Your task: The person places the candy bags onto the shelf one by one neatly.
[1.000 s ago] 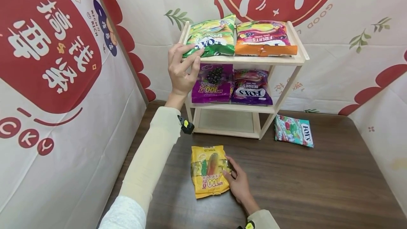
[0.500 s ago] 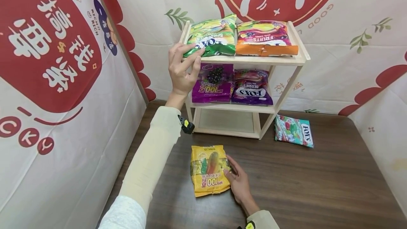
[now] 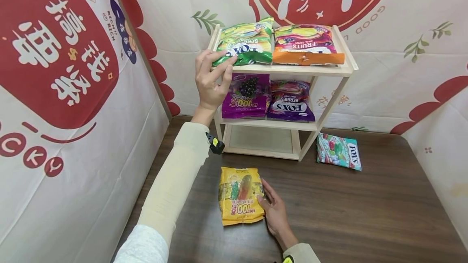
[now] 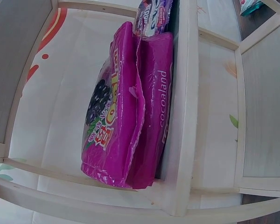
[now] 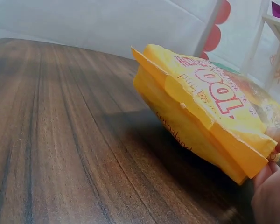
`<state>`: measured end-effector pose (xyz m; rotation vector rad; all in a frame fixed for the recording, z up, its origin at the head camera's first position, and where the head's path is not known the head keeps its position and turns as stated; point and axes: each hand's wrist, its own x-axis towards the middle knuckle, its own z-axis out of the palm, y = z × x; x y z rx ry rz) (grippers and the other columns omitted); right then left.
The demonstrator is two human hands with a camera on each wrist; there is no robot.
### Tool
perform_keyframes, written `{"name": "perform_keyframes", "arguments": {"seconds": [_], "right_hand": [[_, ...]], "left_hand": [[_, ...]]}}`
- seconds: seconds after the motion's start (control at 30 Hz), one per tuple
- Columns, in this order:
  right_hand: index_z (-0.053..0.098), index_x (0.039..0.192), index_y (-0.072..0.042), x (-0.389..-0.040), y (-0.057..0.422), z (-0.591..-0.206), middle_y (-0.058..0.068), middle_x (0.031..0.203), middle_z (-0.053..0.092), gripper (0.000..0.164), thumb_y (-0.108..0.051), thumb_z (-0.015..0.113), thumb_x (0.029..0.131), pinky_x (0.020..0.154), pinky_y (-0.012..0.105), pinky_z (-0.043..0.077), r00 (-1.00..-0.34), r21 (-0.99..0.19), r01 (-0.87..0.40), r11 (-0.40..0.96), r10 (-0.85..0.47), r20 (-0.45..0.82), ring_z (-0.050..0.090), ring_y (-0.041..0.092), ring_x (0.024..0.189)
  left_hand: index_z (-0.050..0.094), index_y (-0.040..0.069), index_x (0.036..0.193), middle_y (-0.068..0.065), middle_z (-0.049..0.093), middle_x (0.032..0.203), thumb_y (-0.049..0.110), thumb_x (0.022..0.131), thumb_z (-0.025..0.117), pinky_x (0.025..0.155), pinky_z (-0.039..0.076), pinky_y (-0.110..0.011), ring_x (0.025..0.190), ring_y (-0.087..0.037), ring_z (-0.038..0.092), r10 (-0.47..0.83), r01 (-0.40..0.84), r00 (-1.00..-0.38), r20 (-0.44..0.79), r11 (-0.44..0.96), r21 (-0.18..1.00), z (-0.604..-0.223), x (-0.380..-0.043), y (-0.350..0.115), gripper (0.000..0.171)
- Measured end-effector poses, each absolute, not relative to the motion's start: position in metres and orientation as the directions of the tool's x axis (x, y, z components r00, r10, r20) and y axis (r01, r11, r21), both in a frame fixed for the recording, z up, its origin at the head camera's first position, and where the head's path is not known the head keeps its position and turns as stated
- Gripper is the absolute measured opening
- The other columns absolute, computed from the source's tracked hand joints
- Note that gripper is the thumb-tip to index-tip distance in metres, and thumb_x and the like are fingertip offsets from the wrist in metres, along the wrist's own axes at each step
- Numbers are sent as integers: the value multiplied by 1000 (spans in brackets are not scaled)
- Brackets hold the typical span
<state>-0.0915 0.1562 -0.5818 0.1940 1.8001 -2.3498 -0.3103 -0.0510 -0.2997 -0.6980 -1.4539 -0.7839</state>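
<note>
My left hand (image 3: 212, 78) grips the front left corner of a pale wooden shelf rack (image 3: 292, 70), its fingers over the top edge beside a green Fox's candy bag (image 3: 246, 44). Only a sliver of that hand shows in the left wrist view. With my right hand (image 3: 276, 210) I pinch the right side of a yellow Lot 100 gummy bag (image 3: 241, 198) with a mango picture. In the right wrist view, the yellow bag (image 5: 200, 102) is tilted, one end raised over the table with a shadow beneath; thumb and fingers (image 5: 273, 186) hold its near corner.
An orange-edged Fox's Fruits bag (image 3: 307, 46) lies on the top tier. Purple Lot 100 bags (image 4: 126, 112) and a Fox's Berries bag (image 3: 290, 100) stand on the middle tier. A teal Fox's bag (image 3: 338, 151) lies on the brown table (image 3: 365, 210) right of the rack.
The yellow bag has tilted slightly in my right hand, and its near edge has shifted a little. My left hand keeps its place on the rack.
</note>
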Motion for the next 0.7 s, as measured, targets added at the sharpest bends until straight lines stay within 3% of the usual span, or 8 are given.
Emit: {"name": "perform_keyframes", "arguments": {"seconds": [0.4,0.7], "right_hand": [[40,145,-13,-94,161,-582,11,152,29,57,3,55,94,92,29,46,-972,-913,234,-333,-67,-224,33,28,135],[39,146,-16,-96,161,-580,7,152,29,57,6,51,94,93,30,45,-971,-908,238,-345,-57,-233,35,25,134]], "left_hand": [[77,8,96,-11,66,104,17,86,57,98,39,-41,101,-34,51,-42,808,-39,998,586,57,-300,-310,-51,24],[77,7,96,-11,66,104,17,86,57,98,39,-41,101,-34,51,-39,807,-43,998,587,57,-301,-311,-51,24]]}}
